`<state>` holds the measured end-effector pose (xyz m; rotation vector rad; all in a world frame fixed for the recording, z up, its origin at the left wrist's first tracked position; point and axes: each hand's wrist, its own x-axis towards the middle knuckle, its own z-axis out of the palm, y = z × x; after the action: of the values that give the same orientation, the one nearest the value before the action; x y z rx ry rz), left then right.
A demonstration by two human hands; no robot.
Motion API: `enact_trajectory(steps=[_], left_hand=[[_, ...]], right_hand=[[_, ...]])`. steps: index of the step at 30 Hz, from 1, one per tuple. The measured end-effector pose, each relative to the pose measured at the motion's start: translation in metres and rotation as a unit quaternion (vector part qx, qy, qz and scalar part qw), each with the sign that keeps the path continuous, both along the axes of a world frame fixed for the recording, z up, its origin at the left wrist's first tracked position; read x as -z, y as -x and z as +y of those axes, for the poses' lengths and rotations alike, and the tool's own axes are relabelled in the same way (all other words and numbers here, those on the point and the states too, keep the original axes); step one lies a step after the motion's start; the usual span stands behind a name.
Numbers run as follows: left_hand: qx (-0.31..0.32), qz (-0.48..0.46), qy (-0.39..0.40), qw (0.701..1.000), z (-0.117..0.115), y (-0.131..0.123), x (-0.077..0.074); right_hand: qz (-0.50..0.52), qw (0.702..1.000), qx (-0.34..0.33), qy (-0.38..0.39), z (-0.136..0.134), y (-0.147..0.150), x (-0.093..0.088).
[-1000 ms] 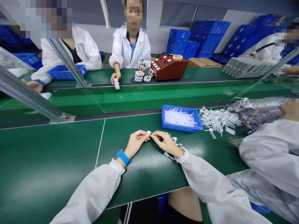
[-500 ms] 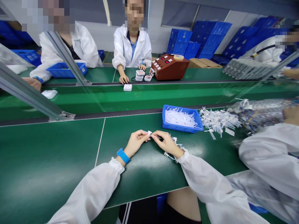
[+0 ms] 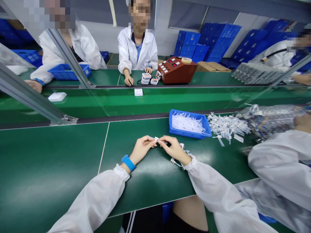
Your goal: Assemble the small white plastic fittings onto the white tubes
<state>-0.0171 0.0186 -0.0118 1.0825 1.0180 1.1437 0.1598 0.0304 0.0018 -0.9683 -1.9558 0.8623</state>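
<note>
A small white plastic part [image 3: 156, 139] is pinched between the fingertips of both hands above the green table [image 3: 136, 197]. My left hand [image 3: 142, 148], with a blue band at its wrist, grips it from the left. From the right, my right hand [image 3: 173, 149] closes thumb and fingers on it. Several similar white pieces [image 3: 175, 162] lie under and beside my right wrist. Behind my right hand stands a blue tray [image 3: 189, 133] holding thin whitish strips. A loose pile of white parts [image 3: 228, 126] lies to its right.
A green conveyor belt [image 3: 109, 100] crosses beyond the table, carrying white square devices [image 3: 138, 92]. People in white coats sit on the far side, near a red-brown machine [image 3: 178, 71]. A co-worker's sleeve [image 3: 277, 158] and plastic-wrapped items are at the right. A metal post [image 3: 34, 97] slants at left.
The white devices on the belt have moved right. A person's hand across the belt has drawn back from one. My hands have barely moved, still holding the small part.
</note>
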Motion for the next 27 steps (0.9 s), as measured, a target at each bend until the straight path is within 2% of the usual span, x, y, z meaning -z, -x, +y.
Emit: enact_trajectory(steps=[27], left_hand=[[0.011,-0.004,-0.012,1.0,0.0007,0.0002,0.0002]], right_hand=[[-0.018,1.0,0.004,0.025,0.0009,-0.0014,0.0019]])
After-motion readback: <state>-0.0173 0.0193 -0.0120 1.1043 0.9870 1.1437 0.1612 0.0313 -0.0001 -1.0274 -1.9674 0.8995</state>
